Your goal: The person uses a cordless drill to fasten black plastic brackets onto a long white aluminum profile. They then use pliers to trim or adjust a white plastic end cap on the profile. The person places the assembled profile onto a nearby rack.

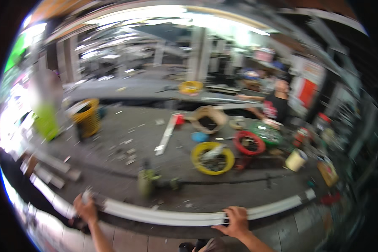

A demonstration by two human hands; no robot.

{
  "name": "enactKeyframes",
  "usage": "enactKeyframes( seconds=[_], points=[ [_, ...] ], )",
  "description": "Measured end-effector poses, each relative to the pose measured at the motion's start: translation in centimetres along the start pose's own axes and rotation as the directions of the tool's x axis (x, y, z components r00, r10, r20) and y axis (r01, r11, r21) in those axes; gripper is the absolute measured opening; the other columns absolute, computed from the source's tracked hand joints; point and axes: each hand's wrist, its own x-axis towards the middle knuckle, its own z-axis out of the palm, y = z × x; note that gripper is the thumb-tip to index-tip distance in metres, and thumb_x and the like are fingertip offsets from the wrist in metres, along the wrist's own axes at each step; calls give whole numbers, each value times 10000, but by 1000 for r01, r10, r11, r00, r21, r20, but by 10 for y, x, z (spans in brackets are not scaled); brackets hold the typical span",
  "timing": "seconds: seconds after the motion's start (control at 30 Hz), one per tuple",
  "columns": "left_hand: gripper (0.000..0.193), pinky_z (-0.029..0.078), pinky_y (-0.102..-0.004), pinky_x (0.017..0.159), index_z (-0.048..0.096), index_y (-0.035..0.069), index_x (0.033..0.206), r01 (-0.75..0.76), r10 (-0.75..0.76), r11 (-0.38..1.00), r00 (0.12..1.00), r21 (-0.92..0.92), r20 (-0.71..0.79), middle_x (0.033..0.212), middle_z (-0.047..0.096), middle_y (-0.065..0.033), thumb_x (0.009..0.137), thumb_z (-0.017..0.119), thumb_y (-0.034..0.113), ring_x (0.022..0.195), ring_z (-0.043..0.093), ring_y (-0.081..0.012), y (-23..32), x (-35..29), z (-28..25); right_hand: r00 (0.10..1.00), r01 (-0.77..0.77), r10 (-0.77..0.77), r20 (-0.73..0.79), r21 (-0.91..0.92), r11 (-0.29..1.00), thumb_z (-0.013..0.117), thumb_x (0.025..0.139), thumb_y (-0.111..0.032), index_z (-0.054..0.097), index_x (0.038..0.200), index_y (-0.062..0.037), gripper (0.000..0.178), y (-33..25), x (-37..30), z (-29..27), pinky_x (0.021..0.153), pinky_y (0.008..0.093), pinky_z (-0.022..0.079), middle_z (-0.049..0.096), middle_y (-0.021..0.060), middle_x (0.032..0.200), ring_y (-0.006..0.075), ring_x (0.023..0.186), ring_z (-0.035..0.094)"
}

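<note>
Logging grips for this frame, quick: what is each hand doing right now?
Left hand: closed around a small pale object, too blurred to identify.
Right hand: fingers spread, resting on the long white profile, not clearly gripping.

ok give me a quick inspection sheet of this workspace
surface: grey floor, littered with scraps
job's things: long white strip along the near edge
clutter: yellow basin, red ring, yellow bin, white bucket, green tool
grips: left hand closed on the strip's left end; right hand pressed on top, fingers spread
cables: dark line across the floor
surroundings: workshop, blurred; a person working at the back
</note>
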Motion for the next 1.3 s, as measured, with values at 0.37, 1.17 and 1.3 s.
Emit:
enactKeyframes(
  seconds=[0.37,1.17,1.3],
  points=[
    [438,454,-477,1049,723,7,1189,28,-39,987,997,159,65,1254,697,-181,943,751,369,1195,623,-367,14,5,-12,999,29,-28,45,-15,999,691,836,-792,696,1203,-39,837,9,-10,-9,1029,499,420,635,118,1172,330,1118,607],
    [570,520,-437,947,501,13,1408,343,-298,-1,897,-939,328,1242,630,-128,999,689,364,1127,605,-256,210,-175,-131,879,-385,261,400,270,883,763,810,-762,704,1035,13,809,-55,-37,-121,675,450,530,661,136,890,314,736,628],
    [932,389,-450,1190,456,32,1548,892,530,-391,418,-225,737,1540,519,-156,885,783,600,1440,477,-285,313,-286,-187,578,-728,286,764,325,603,748,967,-515,713,1135,33,574,-53,-58,-134,702,473,536,717,186,894,370,759,657]
  ],
)
